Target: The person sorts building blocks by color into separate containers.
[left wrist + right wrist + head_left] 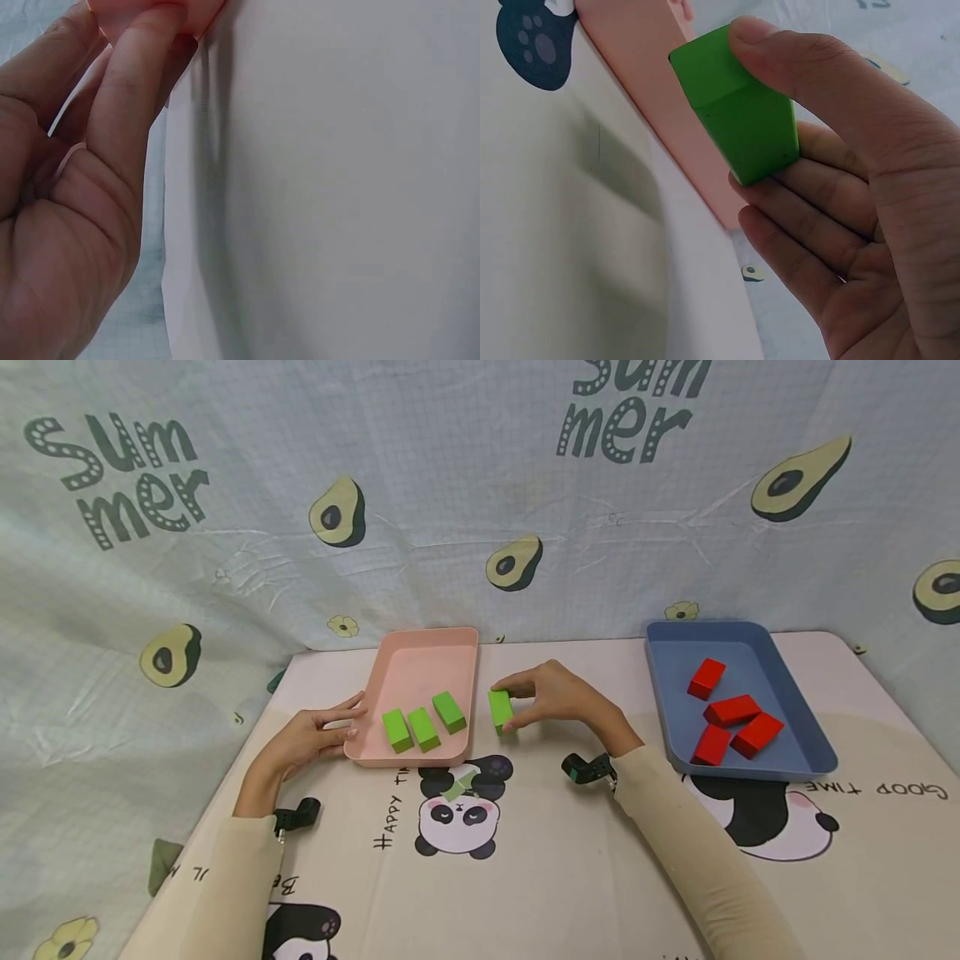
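Note:
My right hand pinches a green block between thumb and fingers, just right of the pink tray. In the right wrist view this green block is tilted, thumb on top and fingertips against its lower side, with the tray's side wall behind it. Several green blocks lie in the near half of the pink tray. My left hand reaches the tray's left side, its fairly straight fingers touching the rim. In the left wrist view its fingertips rest at a tray corner.
A blue tray with several red blocks stands at the right. A cloth with printed pandas covers the table. Behind the trays hangs a sheet with printed avocados.

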